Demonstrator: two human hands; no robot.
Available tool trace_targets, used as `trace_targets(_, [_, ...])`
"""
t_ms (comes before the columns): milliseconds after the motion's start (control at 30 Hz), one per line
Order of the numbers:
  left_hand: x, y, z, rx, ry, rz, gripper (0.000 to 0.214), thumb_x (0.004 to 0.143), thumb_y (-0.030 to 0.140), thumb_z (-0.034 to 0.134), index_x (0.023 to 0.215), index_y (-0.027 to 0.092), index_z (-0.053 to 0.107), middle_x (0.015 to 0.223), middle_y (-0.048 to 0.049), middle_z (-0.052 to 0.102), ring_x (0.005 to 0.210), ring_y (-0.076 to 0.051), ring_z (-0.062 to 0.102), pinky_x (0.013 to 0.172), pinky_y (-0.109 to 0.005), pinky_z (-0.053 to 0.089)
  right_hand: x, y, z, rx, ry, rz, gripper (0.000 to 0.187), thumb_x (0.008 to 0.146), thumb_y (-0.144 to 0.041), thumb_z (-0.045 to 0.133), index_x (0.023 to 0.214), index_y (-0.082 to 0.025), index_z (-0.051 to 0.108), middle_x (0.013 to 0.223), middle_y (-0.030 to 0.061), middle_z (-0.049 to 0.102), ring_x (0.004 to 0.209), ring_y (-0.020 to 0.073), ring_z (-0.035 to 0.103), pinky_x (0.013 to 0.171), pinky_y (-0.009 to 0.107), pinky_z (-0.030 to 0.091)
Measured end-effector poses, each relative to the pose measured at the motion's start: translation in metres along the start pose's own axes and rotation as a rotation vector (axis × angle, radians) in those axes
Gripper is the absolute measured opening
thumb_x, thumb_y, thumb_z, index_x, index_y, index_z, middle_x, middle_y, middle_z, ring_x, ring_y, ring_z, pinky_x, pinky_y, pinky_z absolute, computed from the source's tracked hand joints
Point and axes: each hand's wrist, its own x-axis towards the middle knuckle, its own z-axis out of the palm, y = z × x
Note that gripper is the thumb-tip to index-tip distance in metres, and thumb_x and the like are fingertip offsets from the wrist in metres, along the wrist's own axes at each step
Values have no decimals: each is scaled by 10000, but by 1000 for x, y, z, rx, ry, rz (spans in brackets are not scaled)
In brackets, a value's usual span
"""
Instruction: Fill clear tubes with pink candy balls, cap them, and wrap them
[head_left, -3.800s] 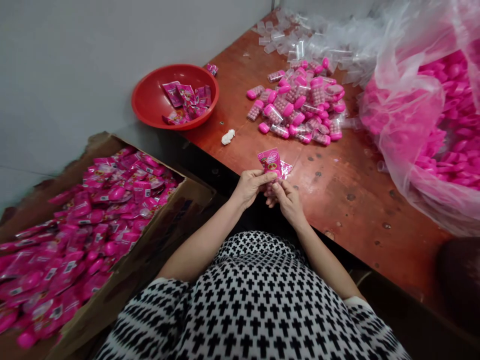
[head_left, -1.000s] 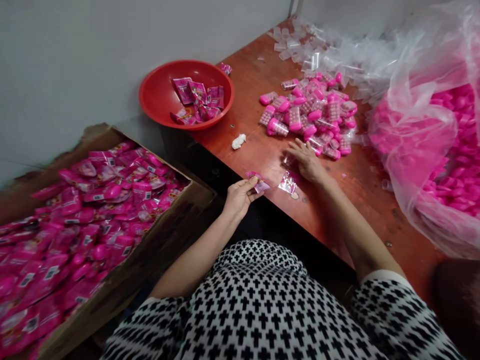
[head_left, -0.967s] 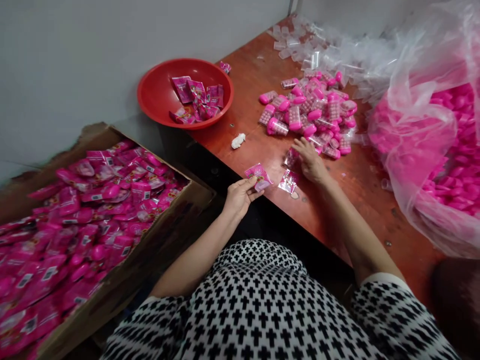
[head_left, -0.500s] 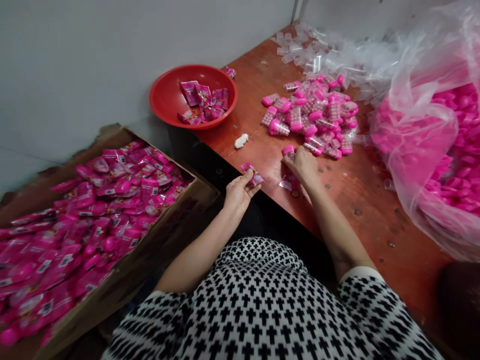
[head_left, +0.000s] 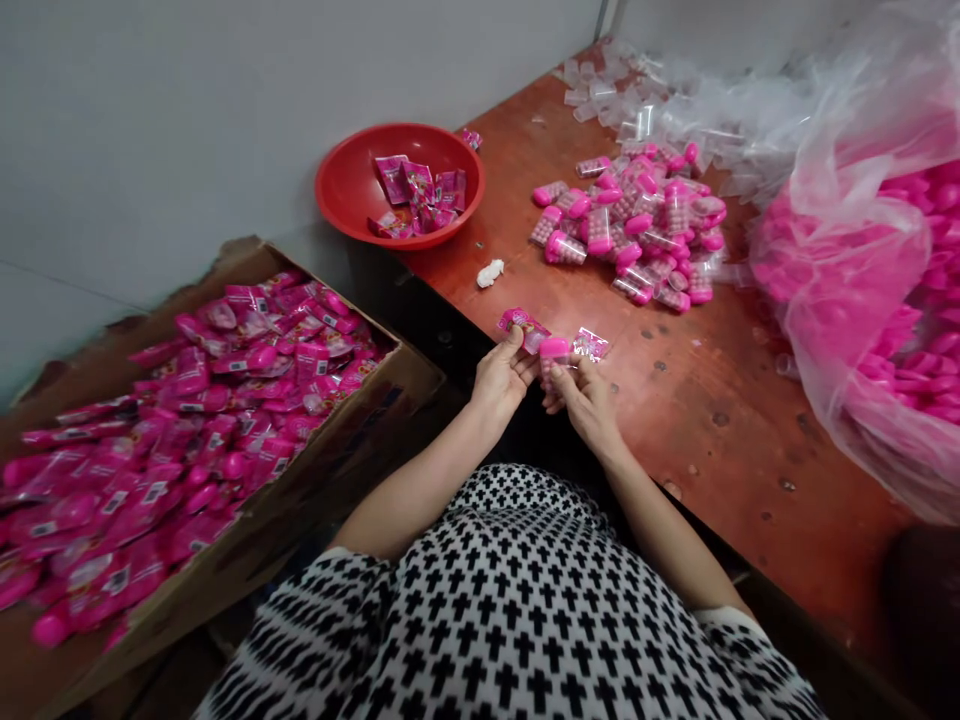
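Observation:
Between the thumb and fingers of my left hand [head_left: 501, 378] is a small pink printed sachet [head_left: 526, 328], held at the table's near edge. My right hand [head_left: 589, 400] grips a clear candy bottle [head_left: 553, 352] with a pink cap, close beside the sachet's right end. Pink balls show through the bottle's wall, partly hidden by my fingers. Another printed packet [head_left: 591, 344] lies flat on the table just beyond my right hand. Farther off, a heap of similar capped candy bottles [head_left: 637, 225] rests on the table.
A red bowl [head_left: 326, 195] with several pink sachets stands at the table's left edge. Below it, a cardboard box [head_left: 375, 410] is full of filled pink packets. Clear empty tubes [head_left: 675, 115] lie at the back; a plastic bag [head_left: 832, 240] of pink caps stands right. A crumpled white lump [head_left: 490, 273] sits nearby.
My right hand has brought a candy bottle from the near side of the heap to the sachet in my left hand. The view has shifted slightly.

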Motion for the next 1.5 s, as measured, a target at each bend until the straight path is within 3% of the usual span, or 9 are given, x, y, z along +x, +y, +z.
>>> trace_targets(433, [-8,0,8,255,-264,40,387,601,412,801,759,123,598,653,-21,642,562,-107,600,553,-216,468,2,7,0,118,52,-4,286,773,-462,633,863,-203,550,663,-48,615,491,75,585,440,190,516])
trace_targets(667, [-4,-4,8,402,-263,7,435,511,397,843,585,110,524,542,-10,580,488,-112,565,481,-231,450,3,13,-5,50,76,-75,268,800,-435,621,892,-191,562,633,-52,602,491,76,582,460,197,527])
trace_targets(867, [-3,-2,9,543,-310,96,359,557,354,819,541,98,568,496,-8,566,427,-92,523,440,-225,413,8,15,-9,327,-59,53,288,781,-456,637,827,-180,568,662,-32,635,465,74,586,409,184,499])
trace_targets(1033, [-4,-3,8,599,-340,80,329,607,375,781,646,71,662,574,-46,629,466,-105,551,493,-248,449,10,12,-13,241,7,-13,298,741,-441,684,837,-184,567,653,-44,637,456,76,592,407,182,505])
trace_targets(1200, [-3,-5,9,504,-287,79,335,583,339,800,534,87,586,554,-50,619,484,-117,571,504,-252,456,10,11,-16,212,-62,34,312,748,-470,664,811,-179,573,618,-41,633,403,69,554,346,168,448])
trace_targets(1367, [-5,-6,10,539,-323,102,339,632,384,763,569,88,610,559,-56,625,444,-118,551,465,-258,433,9,11,-16,109,-7,-61,260,764,-425,666,815,-183,586,583,-50,608,408,59,541,370,156,444])
trace_targets(1500, [-7,-8,5,674,-393,152,347,651,376,752,515,99,592,474,-20,566,414,-93,515,456,-234,403,11,14,-12,362,-30,38,293,748,-448,671,727,-175,568,595,-32,629,383,62,528,332,164,430])
